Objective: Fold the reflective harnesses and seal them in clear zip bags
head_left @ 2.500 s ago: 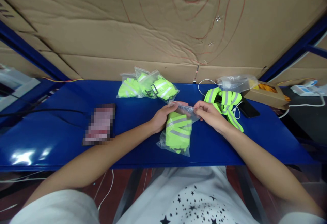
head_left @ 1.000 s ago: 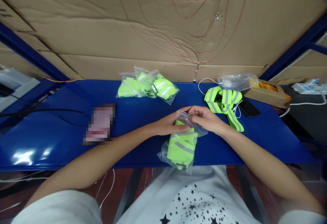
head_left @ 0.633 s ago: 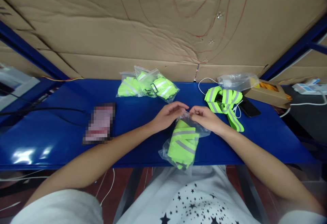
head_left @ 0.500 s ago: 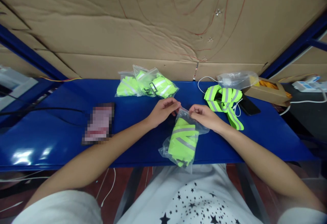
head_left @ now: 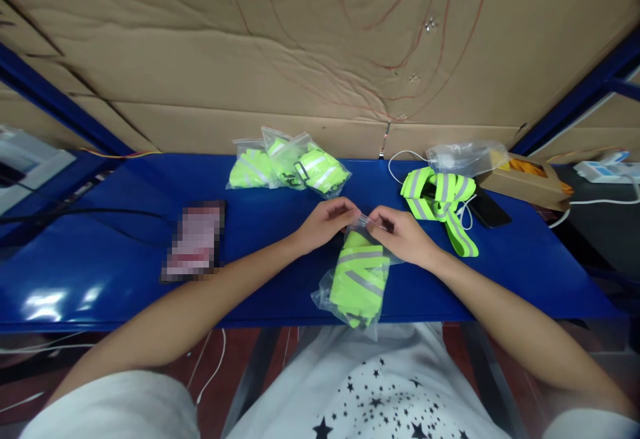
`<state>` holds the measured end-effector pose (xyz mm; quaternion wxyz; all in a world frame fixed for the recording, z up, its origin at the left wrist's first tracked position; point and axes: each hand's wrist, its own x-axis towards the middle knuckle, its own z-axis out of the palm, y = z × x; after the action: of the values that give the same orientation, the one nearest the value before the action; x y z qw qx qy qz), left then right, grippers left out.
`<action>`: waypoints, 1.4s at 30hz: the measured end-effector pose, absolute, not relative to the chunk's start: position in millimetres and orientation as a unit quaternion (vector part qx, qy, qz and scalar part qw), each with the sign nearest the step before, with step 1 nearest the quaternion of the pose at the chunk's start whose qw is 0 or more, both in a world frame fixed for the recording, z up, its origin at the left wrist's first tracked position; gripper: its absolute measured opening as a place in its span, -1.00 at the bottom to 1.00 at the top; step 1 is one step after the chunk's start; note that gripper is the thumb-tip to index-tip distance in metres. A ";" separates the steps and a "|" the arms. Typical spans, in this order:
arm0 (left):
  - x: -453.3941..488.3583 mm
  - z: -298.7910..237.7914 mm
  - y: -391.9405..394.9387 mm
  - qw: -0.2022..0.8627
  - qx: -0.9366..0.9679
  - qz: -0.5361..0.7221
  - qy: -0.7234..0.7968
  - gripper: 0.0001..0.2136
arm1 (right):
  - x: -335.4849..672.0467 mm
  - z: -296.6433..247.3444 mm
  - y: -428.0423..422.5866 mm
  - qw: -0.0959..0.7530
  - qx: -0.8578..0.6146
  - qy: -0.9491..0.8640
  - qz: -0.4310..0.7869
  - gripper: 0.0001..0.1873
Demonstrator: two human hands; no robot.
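A clear zip bag (head_left: 324, 290) lies at the front edge of the blue table, its lower end reaching past the edge. Inside it is a folded neon yellow-green reflective strap (head_left: 359, 279) with grey stripes. My left hand (head_left: 333, 220) pinches the bag's top edge on the left. Closed on the same edge, just to the right, is my right hand (head_left: 397, 231); the fingertips of both hands are close together. Beyond my right hand rests a loose reflective strap (head_left: 440, 195), looped and partly over a white cable.
Several filled zip bags (head_left: 287, 165) lie at the table's back. A phone with a blurred screen (head_left: 195, 239) is on the left; a dark phone (head_left: 490, 209) lies right. Behind it stand a cardboard box (head_left: 535, 182) and a clear plastic bag (head_left: 467, 155). Cardboard (head_left: 300, 59) walls the back.
My right hand has slid slightly along the bag's top edge, its fingers curled more. My left hand has shifted a little right and down, bringing the fingertips closer.
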<state>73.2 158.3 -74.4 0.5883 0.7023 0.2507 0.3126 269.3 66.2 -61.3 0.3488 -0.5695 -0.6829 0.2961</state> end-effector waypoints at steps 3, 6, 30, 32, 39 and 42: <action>72.5 -75.8 158.0 0.584 0.711 0.310 0.240 -0.63 | 269.5 -61.6 65.8 0.347 -0.569 -0.689 0.285 -0.86; 72.4 -77.8 157.7 0.577 0.715 0.311 0.240 -0.63 | 269.5 -61.1 65.9 0.346 -0.570 -0.694 0.272 -0.89; 70.5 -76.4 148.1 0.557 0.742 0.302 0.221 -0.67 | 265.1 -51.4 59.2 0.369 -0.542 -0.690 0.307 -0.77; 71.6 -76.2 147.9 0.566 0.727 0.321 0.221 -0.68 | 265.5 -52.2 60.4 0.369 -0.546 -0.694 0.292 -0.78; 75.4 -74.5 152.1 0.605 0.658 0.355 0.274 -0.67 | 270.9 -54.1 64.6 0.381 -0.572 -0.675 0.269 -0.73; 74.8 -71.6 152.0 0.611 0.663 0.334 0.276 -0.62 | 269.9 -49.5 62.2 0.405 -0.561 -0.671 0.268 -0.74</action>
<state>74.8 152.0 -71.6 0.6105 0.6629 0.2757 0.3343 269.9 62.2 -49.5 0.4050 -0.5607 -0.6705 0.2683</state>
